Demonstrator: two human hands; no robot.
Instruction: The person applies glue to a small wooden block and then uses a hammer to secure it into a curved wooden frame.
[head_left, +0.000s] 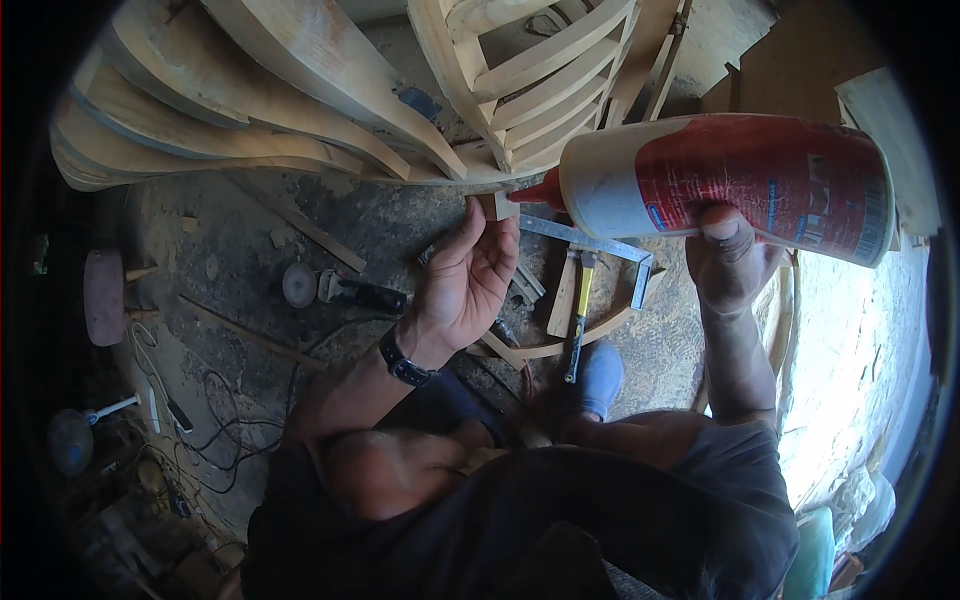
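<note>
A small wooden block [494,206] is pinched in the fingertips of my left hand [468,285], palm turned up. My right hand [733,262] grips a large red and white glue bottle [735,185], tipped on its side. The bottle's red nozzle [538,193] points left and meets the block's right side; whether glue is coming out is too small to tell. Just beyond the block stand curved wooden ribs [330,85] of a frame. The fingers behind the bottle are partly hidden.
On the stained floor lie a yellow-handled hammer [579,310], a metal square [590,240] and an angle grinder [345,290]. A slatted wooden frame [550,85] stands ahead. Cables [215,440] and a pinkish wheel [103,298] are at the left, a bright pale surface [840,370] at the right.
</note>
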